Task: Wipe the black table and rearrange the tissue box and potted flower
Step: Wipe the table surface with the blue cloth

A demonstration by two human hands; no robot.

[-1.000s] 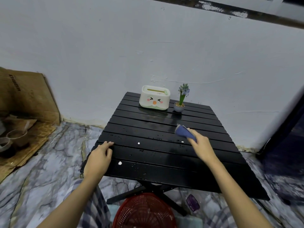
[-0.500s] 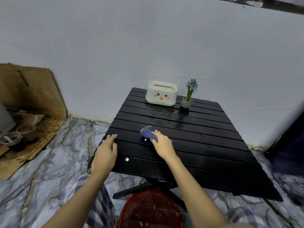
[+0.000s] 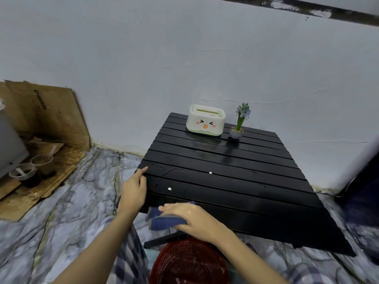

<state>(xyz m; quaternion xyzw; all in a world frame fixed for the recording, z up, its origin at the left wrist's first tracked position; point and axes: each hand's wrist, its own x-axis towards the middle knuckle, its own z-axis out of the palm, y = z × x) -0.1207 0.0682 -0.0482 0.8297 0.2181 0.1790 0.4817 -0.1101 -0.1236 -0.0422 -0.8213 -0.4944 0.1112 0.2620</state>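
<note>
- Left hand (image 3: 133, 188): flat on the left edge of the black desk (image 3: 235, 160), fingers (image 3: 142, 171) loose, gripping nothing. It seems to be steadying the desk. Risk: the desk looks like a light folding one, so a hard push with the cloth could shift it if this hand lifts off.
- Blue cloth (image 3: 166, 219): folded, at the near edge of the desk and partly overhanging it, just above the red basket (image 3: 184, 261). Risk: a stroke carried past the edge could drop the cloth into the basket.
- Right hand (image 3: 192, 219): pressed on top of the cloth, fingers curled around it and clasping it.
- Two white specks (image 3: 169, 188) lie on the slats further in, apart from the cloth. Risk: they may be missed, or pushed into a gap between slats.
- Tissue box (image 3: 205, 122): far edge, by the wall, upright.
- Potted flower (image 3: 239, 125): just right of the box, tall over a small pot. Risk: likely to tip if the cloth reaches the far slats before it is moved.
</note>
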